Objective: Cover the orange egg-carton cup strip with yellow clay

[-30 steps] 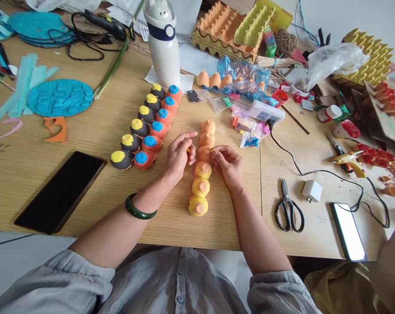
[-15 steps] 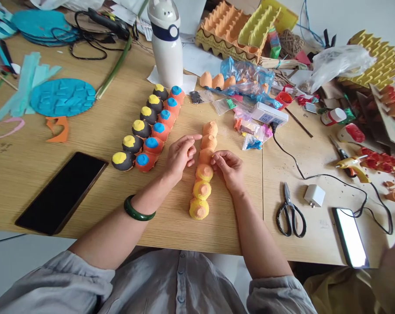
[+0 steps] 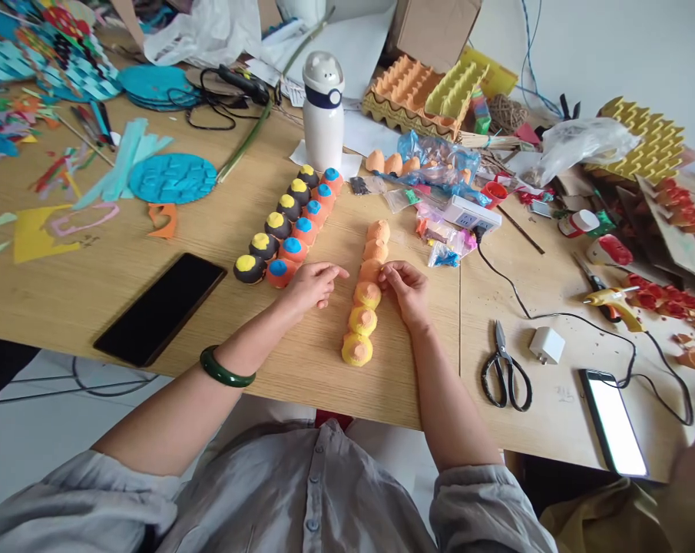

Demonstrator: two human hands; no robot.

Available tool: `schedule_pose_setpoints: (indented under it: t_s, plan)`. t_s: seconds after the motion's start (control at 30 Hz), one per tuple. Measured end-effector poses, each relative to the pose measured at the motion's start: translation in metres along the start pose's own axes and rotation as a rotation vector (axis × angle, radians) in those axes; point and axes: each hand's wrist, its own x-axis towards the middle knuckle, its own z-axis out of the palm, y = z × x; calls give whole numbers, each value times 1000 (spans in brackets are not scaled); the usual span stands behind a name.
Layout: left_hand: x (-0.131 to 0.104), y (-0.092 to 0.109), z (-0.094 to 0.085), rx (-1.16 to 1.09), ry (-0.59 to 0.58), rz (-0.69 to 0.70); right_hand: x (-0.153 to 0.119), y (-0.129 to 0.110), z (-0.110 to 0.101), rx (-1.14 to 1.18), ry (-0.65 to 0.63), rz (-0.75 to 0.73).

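Observation:
A strip of orange egg-carton cups (image 3: pixel 375 250) stands in front of me, its nearer cups coated yellow around orange tips. My right hand (image 3: pixel 408 292) is at the strip's right side, thumb and fingertips pinched against a middle cup; anything between them is too small to make out. To the left of the strip, my left hand (image 3: pixel 318 284) hovers with its index finger stretched toward the cups and the other fingers curled, holding nothing visible. Beyond it lie a strip of black cups with yellow tops (image 3: pixel 276 224) and a strip of orange-red cups with blue tops (image 3: pixel 304 229).
A dark tablet (image 3: pixel 161 309) lies at the left. Scissors (image 3: pixel 505 369), a white adapter (image 3: pixel 547 346) and a lit phone (image 3: pixel 615 422) are at the right. Behind stand a white bottle (image 3: pixel 324 127), a power strip (image 3: pixel 468 213) and egg trays (image 3: pixel 408 96). Part of another person shows bottom right.
The view has shifted, showing more of the table's left side. My left hand has moved slightly away from the strip and lower; my right hand stays at the middle cup.

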Motion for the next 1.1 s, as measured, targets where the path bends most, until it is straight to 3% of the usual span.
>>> schedule_pose_setpoints:
  t_s: [0.2,0.4,0.63,0.8,0.97,1.1]
  plan:
    - [0,-5,14,41,-11,-43,-1,0,-1,23,-2,-2]
    - [-5,7,26,-90,-85,-135,-1,0,2,48,4,17]
    - [9,11,40,-295,-156,-85,3,-3,-3,102,145,-41]
    - [17,6,31,-197,-336,18,-1,-9,-3,202,207,-132]
    - [19,2,26,-62,-288,176,-11,-17,2,66,236,-251]
    - [19,-5,32,14,-290,297,-18,-20,5,-89,140,-266]
